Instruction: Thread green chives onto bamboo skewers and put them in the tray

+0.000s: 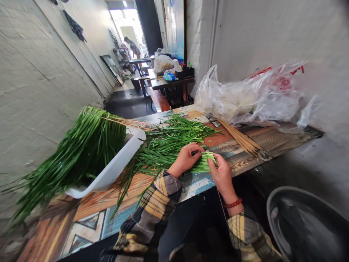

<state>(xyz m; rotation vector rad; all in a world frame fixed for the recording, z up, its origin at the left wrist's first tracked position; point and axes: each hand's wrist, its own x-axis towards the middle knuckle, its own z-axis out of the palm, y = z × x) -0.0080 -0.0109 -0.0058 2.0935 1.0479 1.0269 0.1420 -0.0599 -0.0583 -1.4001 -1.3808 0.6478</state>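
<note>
A row of garlic chives (203, 166) lies side by side between my hands, stem ends to the right. My left hand (188, 158) is closed over the row from the left, thumb and fingers pinched together. My right hand (222, 174) grips the stem ends, thumb on top. A thin bamboo skewer (221, 203) hangs down from beneath my right hand; its upper end is hidden there. Behind my left hand, loose chives (174, 136) are spread over the wooden table (89, 198).
At left, a white plastic tray (117, 160) bears skewered chives (89, 145). Bamboo skewers (237, 136) lie at right, near clear plastic bags (245, 98). Below right stands a grey basin (302, 225). Farther back are dark tables (171, 83) and a person (132, 47).
</note>
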